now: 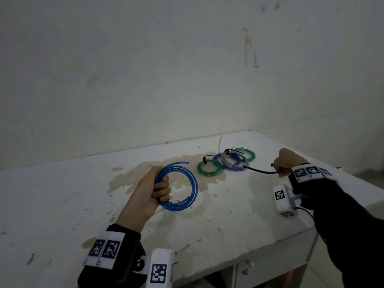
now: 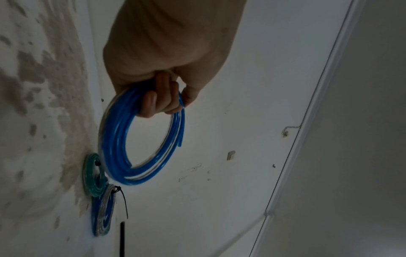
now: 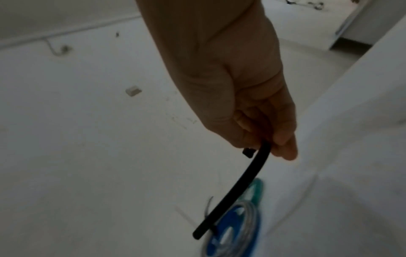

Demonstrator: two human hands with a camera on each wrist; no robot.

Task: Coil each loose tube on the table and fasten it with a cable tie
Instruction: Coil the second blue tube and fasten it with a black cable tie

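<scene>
My left hand (image 1: 158, 189) grips a coiled blue tube (image 1: 195, 185) by its left side and holds it just above the white table (image 1: 62, 204). The left wrist view shows my fingers (image 2: 153, 102) curled through the blue coil (image 2: 114, 156), whose loose ends stick out. No tie is visible on it. At the right, my right hand (image 1: 284, 161) pinches one end of a black cable tie (image 1: 259, 171). Its other end reaches toward the pile of coils. In the right wrist view the tie (image 3: 237, 189) curves down from my thumb and fingers (image 3: 283, 146).
Several tied coils lie at the back of the table: a green one (image 1: 200, 168), a clear one over a blue one (image 1: 225, 165), and another green one (image 1: 250, 155). A brown stain (image 1: 128, 177) spreads under them. The table's edge and drawers (image 1: 245, 269) are at the lower right.
</scene>
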